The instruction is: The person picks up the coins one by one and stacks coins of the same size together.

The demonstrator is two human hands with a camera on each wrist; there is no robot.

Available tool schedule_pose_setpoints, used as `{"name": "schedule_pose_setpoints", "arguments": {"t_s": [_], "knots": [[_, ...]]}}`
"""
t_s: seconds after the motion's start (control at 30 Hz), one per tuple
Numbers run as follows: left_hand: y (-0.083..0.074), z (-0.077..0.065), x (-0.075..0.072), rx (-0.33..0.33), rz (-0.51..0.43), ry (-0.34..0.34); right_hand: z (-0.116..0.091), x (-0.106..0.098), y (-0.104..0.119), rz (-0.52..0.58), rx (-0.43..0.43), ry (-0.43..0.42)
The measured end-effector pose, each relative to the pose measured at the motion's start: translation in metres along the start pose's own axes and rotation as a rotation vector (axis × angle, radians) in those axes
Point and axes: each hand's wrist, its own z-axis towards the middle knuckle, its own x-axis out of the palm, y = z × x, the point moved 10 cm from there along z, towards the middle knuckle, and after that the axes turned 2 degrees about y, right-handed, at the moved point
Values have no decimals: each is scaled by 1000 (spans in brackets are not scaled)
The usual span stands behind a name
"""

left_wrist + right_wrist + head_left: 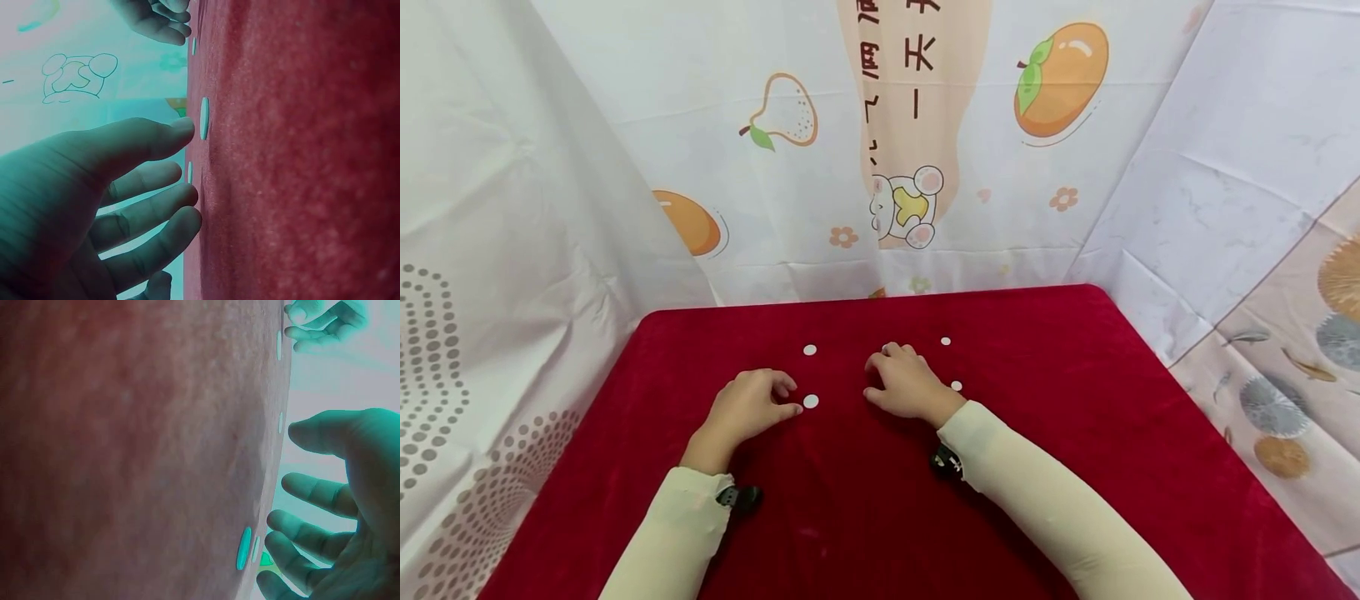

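Small white discs lie flat on a red cloth. My left hand hovers low at the left, thumb and fingers parted with nothing between them. Just past its thumb tip lies the near left disc, seen edge-on in the left wrist view as a thin pale disc. Behind it sits the far left disc. My right hand, fingers spread and loosely bent, holds nothing over the middle of the cloth. A sliver of white shows by its fingertips, mostly hidden. To its right are a near disc and a far disc.
The red cloth covers the table up to its back edge. White printed curtains hang close behind and on both sides. A dark strap with a device sits on the left wrist, another on the right.
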Motion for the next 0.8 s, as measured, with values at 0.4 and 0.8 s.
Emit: {"name": "schedule_pose_setpoints", "arguments": {"t_s": [0.4,0.8], "knots": [[-1,1,6,2,-14,23,11,9,15,38,-28,7],[-2,5,8,-12,-7,26,20,15,34,40,-62,39]]}}
